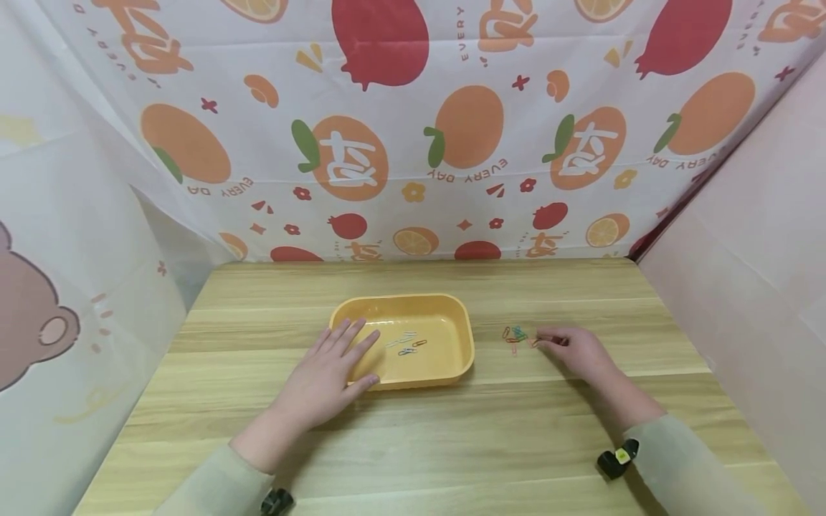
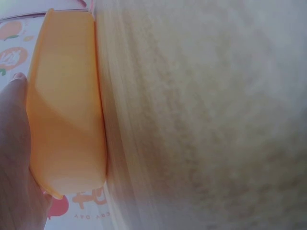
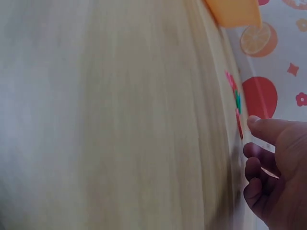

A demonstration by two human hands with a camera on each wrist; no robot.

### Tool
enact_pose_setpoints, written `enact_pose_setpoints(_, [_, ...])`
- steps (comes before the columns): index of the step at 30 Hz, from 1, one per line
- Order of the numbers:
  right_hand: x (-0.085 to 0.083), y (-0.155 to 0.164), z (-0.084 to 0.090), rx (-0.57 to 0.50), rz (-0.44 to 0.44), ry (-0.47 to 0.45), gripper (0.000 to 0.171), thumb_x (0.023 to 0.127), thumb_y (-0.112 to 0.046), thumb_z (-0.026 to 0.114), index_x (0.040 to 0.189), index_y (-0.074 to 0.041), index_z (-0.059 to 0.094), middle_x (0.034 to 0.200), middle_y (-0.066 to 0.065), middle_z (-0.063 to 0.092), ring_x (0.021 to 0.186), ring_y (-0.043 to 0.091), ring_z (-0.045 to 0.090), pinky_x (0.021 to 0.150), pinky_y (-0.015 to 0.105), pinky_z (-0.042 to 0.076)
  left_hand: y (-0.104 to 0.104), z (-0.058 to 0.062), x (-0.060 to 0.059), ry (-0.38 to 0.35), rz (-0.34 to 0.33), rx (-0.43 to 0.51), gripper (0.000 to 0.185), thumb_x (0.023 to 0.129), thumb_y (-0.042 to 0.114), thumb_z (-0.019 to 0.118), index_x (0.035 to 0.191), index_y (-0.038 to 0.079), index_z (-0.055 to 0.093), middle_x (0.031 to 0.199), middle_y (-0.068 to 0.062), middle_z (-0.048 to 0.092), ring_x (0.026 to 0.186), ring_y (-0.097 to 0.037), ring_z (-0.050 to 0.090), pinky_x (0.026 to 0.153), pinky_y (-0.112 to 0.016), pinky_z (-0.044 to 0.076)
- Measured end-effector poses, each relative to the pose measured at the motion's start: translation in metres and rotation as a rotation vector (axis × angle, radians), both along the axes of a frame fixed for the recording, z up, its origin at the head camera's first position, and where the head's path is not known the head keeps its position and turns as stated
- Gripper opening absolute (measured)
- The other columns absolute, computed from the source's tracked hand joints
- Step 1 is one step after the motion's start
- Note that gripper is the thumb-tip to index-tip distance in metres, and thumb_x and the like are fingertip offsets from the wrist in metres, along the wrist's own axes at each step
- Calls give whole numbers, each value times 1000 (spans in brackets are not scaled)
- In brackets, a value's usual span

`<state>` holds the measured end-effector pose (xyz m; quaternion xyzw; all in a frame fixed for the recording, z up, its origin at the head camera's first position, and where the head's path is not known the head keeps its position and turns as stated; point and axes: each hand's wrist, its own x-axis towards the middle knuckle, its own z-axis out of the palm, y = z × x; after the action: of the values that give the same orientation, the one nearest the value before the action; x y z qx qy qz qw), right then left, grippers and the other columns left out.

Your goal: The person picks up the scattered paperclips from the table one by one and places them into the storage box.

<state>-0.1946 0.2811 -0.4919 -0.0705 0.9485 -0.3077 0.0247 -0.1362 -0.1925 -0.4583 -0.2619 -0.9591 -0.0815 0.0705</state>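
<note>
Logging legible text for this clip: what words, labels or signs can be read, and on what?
"EVERY DAY": printed upside down under the oranges on the fruit-print backdrop cloth.
"EVERY": on the same cloth, running vertically beside the top red fruit.
Large white character on the oranges: a stylised sign I cannot read.
Yellow tray, paper clips, wooden table: no text.

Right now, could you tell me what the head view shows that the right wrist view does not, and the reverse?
Only the head view shows the left hand resting flat on the yellow tray's left rim, and the few paper clips lying inside that tray. Only the right wrist view shows the right hand's curled fingers from close up. Both share the right hand, the small pile of coloured paper clips beside its fingertips, the wooden table and part of the tray.
</note>
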Motion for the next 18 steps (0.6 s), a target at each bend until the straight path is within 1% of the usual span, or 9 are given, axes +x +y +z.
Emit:
enact_pose_setpoints(1, [-1, 1, -1, 15, 14, 8, 31, 95, -29, 69, 123, -14, 72, 123, 11, 68, 102, 27, 64, 88, 49, 53, 0, 0, 0, -1, 1, 0, 73, 98, 66, 38, 158, 26, 27, 164, -8, 20, 151, -31, 15, 122, -51, 10])
enact_pose_setpoints(4, [-4, 4, -3, 52, 53, 35, 29, 95, -25, 68, 122, -13, 72, 123, 13, 68, 109, 32, 64, 93, 54, 51, 0, 0, 1, 3, -1, -1, 73, 98, 66, 38, 158, 26, 27, 164, -8, 21, 150, -32, 16, 122, -52, 12])
enact_pose_setpoints(9, [-9, 7, -6, 118, 87, 61, 27, 95, -26, 69, 120, -15, 73, 121, 11, 69, 114, 36, 62, 98, 57, 47, 0, -1, 0, -1, -1, -5, 72, 98, 66, 37, 158, 27, 27, 164, -7, 20, 151, -31, 15, 122, -52, 12])
enact_pose_setpoints(11, [-10, 8, -7, 144, 97, 69, 27, 95, -27, 69, 119, -16, 74, 119, 10, 70, 113, 35, 63, 98, 57, 48, 0, -1, 0, -5, 0, -4, 72, 98, 66, 37, 158, 27, 27, 164, -7, 20, 151, -31, 15, 122, -52, 11])
enact_pose_setpoints(18, [-12, 7, -4, 197, 135, 95, 22, 94, -23, 70, 114, -16, 76, 109, 8, 73, 104, 33, 66, 92, 55, 51, -1, 0, 0, 12, -5, -9, 72, 99, 65, 38, 158, 26, 28, 164, -8, 22, 150, -31, 16, 120, -54, 16])
